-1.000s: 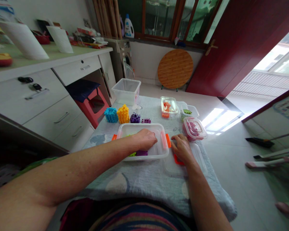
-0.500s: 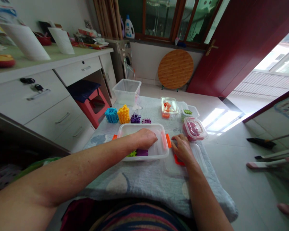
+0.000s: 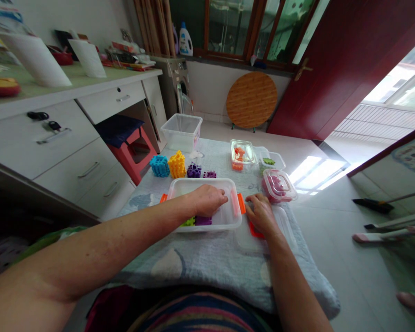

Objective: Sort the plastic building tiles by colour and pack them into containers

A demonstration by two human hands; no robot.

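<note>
Both forearms are bare to above the elbow, with no sleeves, watch or bracelet in view. The left hand (image 3: 209,199) and the right hand (image 3: 262,214) carry no rings or gloves. A striped garment (image 3: 193,313) in dark red, blue and yellow bands covers the lap.

Clear glossy plastic box (image 3: 190,186), fuzzy cloth (image 3: 210,258)

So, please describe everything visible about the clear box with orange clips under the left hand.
The clear box is a shallow rectangular container of see-through plastic with orange clips at both short ends. It lies flat on the grey-blue cloth. The left hand rests on top of it. Purple and green toy pieces show through its near wall.
</note>
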